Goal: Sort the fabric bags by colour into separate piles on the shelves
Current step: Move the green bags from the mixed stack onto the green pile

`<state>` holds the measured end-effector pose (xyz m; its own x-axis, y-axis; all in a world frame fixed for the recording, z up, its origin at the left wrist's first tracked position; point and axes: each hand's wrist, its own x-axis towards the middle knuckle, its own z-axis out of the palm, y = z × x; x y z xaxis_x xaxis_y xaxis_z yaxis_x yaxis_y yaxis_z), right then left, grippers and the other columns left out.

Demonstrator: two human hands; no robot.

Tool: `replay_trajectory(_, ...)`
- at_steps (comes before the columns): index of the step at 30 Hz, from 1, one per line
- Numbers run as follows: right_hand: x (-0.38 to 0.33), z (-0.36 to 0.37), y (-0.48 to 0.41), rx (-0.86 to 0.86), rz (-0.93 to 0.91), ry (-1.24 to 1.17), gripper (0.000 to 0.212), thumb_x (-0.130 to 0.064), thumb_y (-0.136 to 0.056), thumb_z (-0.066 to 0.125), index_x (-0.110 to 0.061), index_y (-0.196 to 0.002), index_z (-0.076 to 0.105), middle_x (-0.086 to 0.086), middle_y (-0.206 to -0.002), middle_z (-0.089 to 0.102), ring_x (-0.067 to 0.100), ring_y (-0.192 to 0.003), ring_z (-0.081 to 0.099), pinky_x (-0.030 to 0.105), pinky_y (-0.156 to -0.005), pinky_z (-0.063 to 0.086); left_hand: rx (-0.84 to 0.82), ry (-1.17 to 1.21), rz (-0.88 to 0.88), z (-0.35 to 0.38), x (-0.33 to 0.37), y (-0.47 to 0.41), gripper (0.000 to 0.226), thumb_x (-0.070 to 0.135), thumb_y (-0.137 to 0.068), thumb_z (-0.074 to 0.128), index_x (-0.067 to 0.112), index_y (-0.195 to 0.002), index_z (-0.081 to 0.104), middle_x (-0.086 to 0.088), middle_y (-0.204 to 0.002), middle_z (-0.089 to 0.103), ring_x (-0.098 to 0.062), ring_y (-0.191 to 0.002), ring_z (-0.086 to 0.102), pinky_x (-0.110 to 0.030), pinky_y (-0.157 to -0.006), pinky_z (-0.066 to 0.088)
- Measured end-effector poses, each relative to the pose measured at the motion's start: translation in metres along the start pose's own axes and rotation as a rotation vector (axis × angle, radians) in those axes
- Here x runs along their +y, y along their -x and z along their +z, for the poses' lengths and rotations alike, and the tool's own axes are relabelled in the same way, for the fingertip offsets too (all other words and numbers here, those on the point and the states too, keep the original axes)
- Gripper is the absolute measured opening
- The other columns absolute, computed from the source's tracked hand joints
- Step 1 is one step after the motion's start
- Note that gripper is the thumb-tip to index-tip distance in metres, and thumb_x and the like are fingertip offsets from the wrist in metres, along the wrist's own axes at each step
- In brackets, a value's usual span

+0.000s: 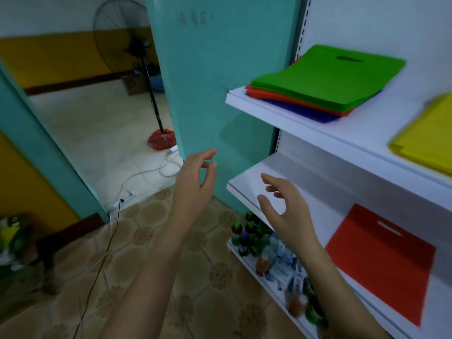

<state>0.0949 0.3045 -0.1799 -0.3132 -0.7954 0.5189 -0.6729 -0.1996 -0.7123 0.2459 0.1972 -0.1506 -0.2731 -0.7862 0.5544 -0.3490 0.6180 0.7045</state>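
On the upper shelf (281,113) lies a mixed stack: a green bag (325,79) on top, a red bag (281,96) under it and a blue bag (300,110) at the bottom. A yellow bag (425,140) lies further right on that shelf. A single red bag (381,260) rests flat on the middle shelf (254,177). My left hand (195,182) hangs in the air left of the shelves, fingers loosely bent, holding nothing. My right hand (283,209) hovers over the middle shelf's left end, fingers spread and empty.
The bottom shelf holds several bottles and packets (266,250). A teal wall (220,94) stands left of the shelving. A standing fan (144,69) with a red base, white cables (146,172) and a power strip lie on the tiled floor beyond.
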Motion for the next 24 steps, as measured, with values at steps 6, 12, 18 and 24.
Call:
replay_trajectory(6,0.003,0.031,-0.113,0.052,-0.108,-0.029,0.037,-0.022,-0.086,0.054,-0.021,-0.123,0.051,-0.018,-0.106,0.05,-0.004,-0.095,0.045,0.002,-0.085,0.033,0.063,-0.036,0.119,0.011,-0.028,-0.117,0.034,0.023,-0.09,0.046,0.009,-0.118,0.059,0.005,-0.103,0.053,0.004,-0.08,0.05,-0.01,-0.074,0.039)
replay_trajectory(12,0.011,0.009,-0.188,0.234,-0.208,0.089,0.039,-0.026,-0.088,0.051,-0.007,-0.122,0.055,-0.008,-0.108,0.052,0.007,-0.098,0.051,0.012,-0.086,0.038,0.015,0.049,0.169,0.055,-0.042,-0.208,0.034,0.024,-0.088,0.047,0.009,-0.115,0.061,0.005,-0.103,0.052,-0.003,-0.083,0.053,-0.024,-0.078,0.046)
replay_trajectory(18,0.031,-0.055,-0.237,0.494,-0.019,0.272,0.029,-0.027,-0.084,0.055,-0.025,-0.113,0.056,-0.005,-0.101,0.06,0.005,-0.091,0.057,0.017,-0.083,0.047,-0.158,0.131,0.372,0.119,-0.034,-0.307,0.03,0.003,-0.087,0.045,0.002,-0.111,0.063,-0.014,-0.105,0.06,-0.013,-0.083,0.054,-0.014,-0.079,0.044)
replay_trajectory(24,0.036,-0.097,-0.24,0.644,0.346,0.467,0.019,-0.015,-0.088,0.061,-0.024,-0.105,0.062,-0.005,-0.093,0.063,0.001,-0.082,0.059,0.005,-0.073,0.042,-0.416,0.171,0.484,0.189,-0.005,-0.376,0.031,-0.002,-0.088,0.047,0.004,-0.114,0.063,-0.015,-0.113,0.064,-0.025,-0.101,0.06,-0.027,-0.092,0.046)
